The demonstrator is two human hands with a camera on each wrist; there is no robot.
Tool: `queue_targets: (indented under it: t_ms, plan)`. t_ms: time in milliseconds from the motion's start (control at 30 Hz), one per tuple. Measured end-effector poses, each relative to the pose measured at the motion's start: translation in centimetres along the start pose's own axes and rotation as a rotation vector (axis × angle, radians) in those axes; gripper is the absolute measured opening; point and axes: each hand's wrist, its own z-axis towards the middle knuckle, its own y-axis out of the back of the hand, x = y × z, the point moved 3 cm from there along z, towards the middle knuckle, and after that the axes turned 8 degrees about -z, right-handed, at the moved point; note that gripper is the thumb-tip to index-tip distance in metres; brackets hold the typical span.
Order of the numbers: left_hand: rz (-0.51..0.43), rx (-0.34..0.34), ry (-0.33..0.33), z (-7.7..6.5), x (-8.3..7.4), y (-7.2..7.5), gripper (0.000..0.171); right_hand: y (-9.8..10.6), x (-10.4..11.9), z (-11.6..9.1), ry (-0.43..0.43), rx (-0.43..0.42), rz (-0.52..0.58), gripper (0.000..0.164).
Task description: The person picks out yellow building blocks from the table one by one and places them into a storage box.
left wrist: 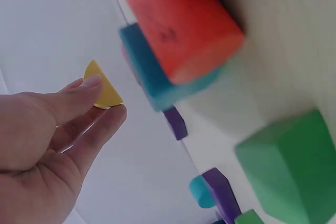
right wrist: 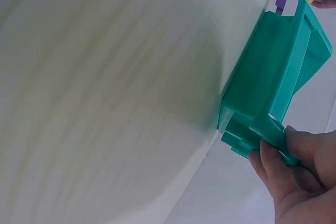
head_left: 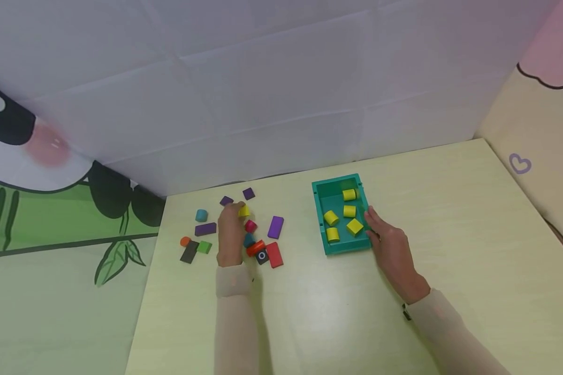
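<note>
Between thumb and fingers, my left hand (head_left: 230, 234) pinches a yellow half-round block (left wrist: 105, 88), held above the scattered blocks. Near that hand lie a dark red block (head_left: 251, 226), a teal block (head_left: 248, 240) and a red cylinder (head_left: 256, 248). My right hand (head_left: 394, 255) grips the right side of a green plastic bin (head_left: 347, 249), thumb and fingers on its rim in the right wrist view. Several yellow blocks (head_left: 354, 227), mostly cylinders, lie inside the bin.
Purple blocks (head_left: 276, 227), a red rectangular block (head_left: 274, 255), a black block with a white ring (head_left: 261, 255), a green block (head_left: 204, 247) and an orange disc (head_left: 185, 241) lie on the table (head_left: 309, 312). A pale wall covering (head_left: 281, 104) rises behind the table's back edge.
</note>
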Motion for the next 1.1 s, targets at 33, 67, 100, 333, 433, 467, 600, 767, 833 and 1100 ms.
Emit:
queue_targets:
  t_ms: [33,67,100,333,433,467,600,767,833,1100]
  plan:
    - [0.000,0.001,-0.007,0.0,-0.2,-0.1,0.040,0.0,0.0,0.0,0.001,-0.002,0.000,0.055]
    - [-0.002,0.003,-0.012,0.0,-0.5,-0.2,0.040,0.0,0.0,0.0,0.001,-0.003,-0.002,0.055]
    - [-0.002,0.004,-0.016,0.1,-0.7,-0.2,0.040,0.0,0.1,0.0,0.002,-0.003,-0.002,0.055]
    - [0.010,0.003,-0.107,0.1,-3.0,-0.7,0.037,0.0,0.0,-0.1,-0.010,0.007,0.006,0.055]
    - [-0.001,-0.008,-0.151,0.0,-3.8,-1.0,0.034,0.0,-0.1,-0.1,-0.011,0.007,0.012,0.055]
    - [-0.013,-0.010,-0.157,0.0,-4.0,-1.1,0.034,0.0,-0.1,-0.1,-0.012,0.009,0.013,0.055]
    - [-0.038,-0.012,-0.188,-0.1,-5.0,-1.5,0.034,0.0,-0.1,-0.1,-0.020,0.021,0.025,0.055]
    - [-0.057,0.012,-0.185,0.0,-6.0,-2.1,0.035,0.1,0.0,-0.1,-0.014,0.012,0.028,0.055]
    - [-0.056,0.020,-0.183,0.1,-6.3,-2.3,0.036,0.1,0.0,-0.1,-0.007,0.004,0.029,0.055]
    - [-0.059,0.039,-0.230,0.0,-8.0,-3.0,0.036,0.0,-0.1,-0.1,-0.015,0.011,0.032,0.055]
